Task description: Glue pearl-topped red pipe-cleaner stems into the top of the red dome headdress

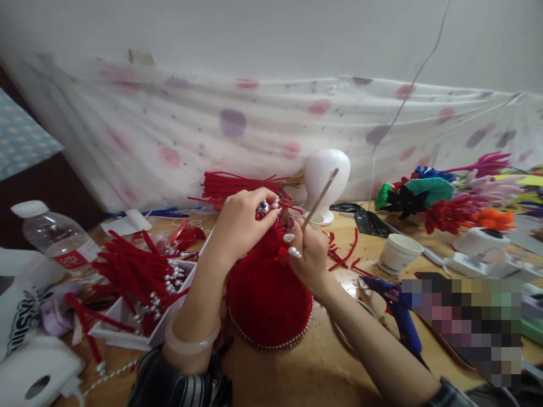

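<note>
Table (280, 379): wooden, bearing the red hat (271, 308) centrally, between the forearms. Box (123, 341): left of the hat, holding red stems (127, 260). Foam head (321, 164): upright, beyond the hat. Left hand (246, 220): bent over the hat's top, thumb and fingers closed about beads (263, 207). Right hand (313, 253): beside it, curled round a slanting stick (320, 198).

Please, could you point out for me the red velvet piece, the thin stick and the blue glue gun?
Red velvet piece (271, 311): head view, on the lower part of its velvet.
Thin stick (321, 198): head view, on its middle.
Blue glue gun (406, 323): head view, on its handle.
</note>
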A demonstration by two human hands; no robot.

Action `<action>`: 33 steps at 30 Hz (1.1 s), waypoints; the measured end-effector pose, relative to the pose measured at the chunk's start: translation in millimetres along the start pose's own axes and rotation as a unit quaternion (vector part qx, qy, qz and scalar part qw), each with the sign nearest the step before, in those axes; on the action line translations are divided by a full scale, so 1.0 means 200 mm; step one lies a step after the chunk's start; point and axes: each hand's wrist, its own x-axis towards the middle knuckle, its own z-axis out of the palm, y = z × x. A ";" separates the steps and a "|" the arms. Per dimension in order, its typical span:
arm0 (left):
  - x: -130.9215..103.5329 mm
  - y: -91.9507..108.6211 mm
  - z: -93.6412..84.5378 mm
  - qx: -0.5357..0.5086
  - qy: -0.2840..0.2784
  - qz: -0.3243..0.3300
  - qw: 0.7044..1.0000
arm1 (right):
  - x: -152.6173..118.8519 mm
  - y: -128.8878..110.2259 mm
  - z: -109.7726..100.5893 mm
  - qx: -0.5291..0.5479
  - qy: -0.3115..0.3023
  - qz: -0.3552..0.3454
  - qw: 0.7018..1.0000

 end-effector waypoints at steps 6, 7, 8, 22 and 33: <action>-0.01 0.00 -0.01 0.008 0.000 0.002 1.000 | 0.03 0.02 -0.03 -0.003 0.036 0.018 0.999; -0.01 0.00 -0.01 0.009 0.001 0.004 1.000 | 0.03 0.02 -0.03 -0.006 0.050 0.027 0.998; -0.01 0.00 -0.01 0.010 0.003 0.007 1.000 | 0.03 0.02 -0.03 -0.010 0.055 0.032 0.998; -0.01 0.00 -0.01 0.003 -0.003 0.008 1.000 | 0.05 0.03 0.01 -0.019 0.066 0.058 0.996; -0.01 -0.01 -0.03 0.006 -0.022 0.001 1.000 | 0.03 0.08 0.10 -0.021 -0.001 0.006 1.000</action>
